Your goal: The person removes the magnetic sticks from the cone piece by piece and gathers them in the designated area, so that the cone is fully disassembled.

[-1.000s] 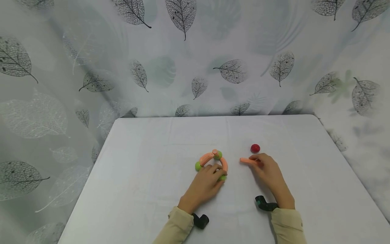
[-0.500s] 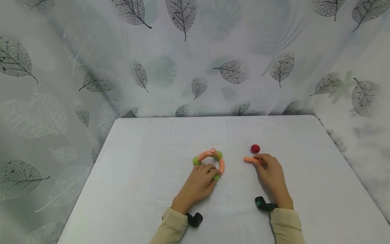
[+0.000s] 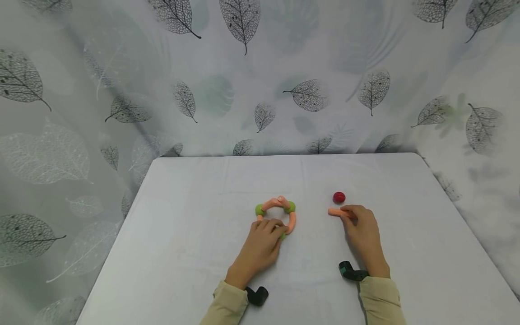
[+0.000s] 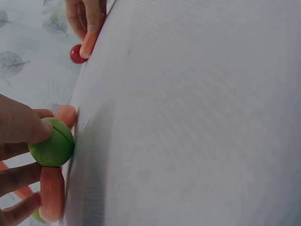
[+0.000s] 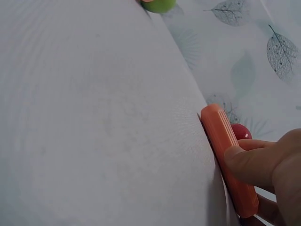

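Orange stick (image 3: pixel 337 211) lying crosswise, pinched by right hand (image 3: pixel 361 231), left hand (image 3: pixel 260 243) gripping bead ring (image 3: pixel 276 215)

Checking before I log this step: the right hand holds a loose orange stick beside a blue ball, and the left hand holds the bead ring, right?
Not quite: the ball is red, as the head view shows. The right hand does hold the orange stick, and the left hand the bead ring.
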A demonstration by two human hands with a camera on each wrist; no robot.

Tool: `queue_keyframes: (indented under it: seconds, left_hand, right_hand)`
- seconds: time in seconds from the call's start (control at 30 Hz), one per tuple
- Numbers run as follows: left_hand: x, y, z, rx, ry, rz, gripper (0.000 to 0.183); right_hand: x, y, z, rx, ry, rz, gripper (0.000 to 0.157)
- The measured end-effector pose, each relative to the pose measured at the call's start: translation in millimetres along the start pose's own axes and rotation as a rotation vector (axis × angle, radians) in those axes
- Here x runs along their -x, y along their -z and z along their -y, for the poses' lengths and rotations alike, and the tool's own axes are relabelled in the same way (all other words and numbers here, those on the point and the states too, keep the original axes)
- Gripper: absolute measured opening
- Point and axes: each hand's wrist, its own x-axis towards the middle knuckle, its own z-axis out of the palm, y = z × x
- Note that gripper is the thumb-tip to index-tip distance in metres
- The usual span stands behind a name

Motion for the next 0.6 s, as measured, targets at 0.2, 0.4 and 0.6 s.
queue_keyframes:
  seconds: [0.2,0.4,0.6]
  left_hand:
    - [2.6,-0.3,5.5,0.021,0.024,0.000,0.028]
    - [2.7,1.6,9.2,0.029,0.025,-0.019,0.028]
    - [2.0,3.8,12.9,0.035,0.052,0.013,0.033]
  right_hand:
    - [-0.6,0.6,2.2,-0.027,0.024,-0.008,0.027]
    - [0.4,0.7,8.6,-0.064,0.017,-0.037,0.027]
    - [-0.1,-2.5,20.0,-0.121,0.065,-0.133,0.022]
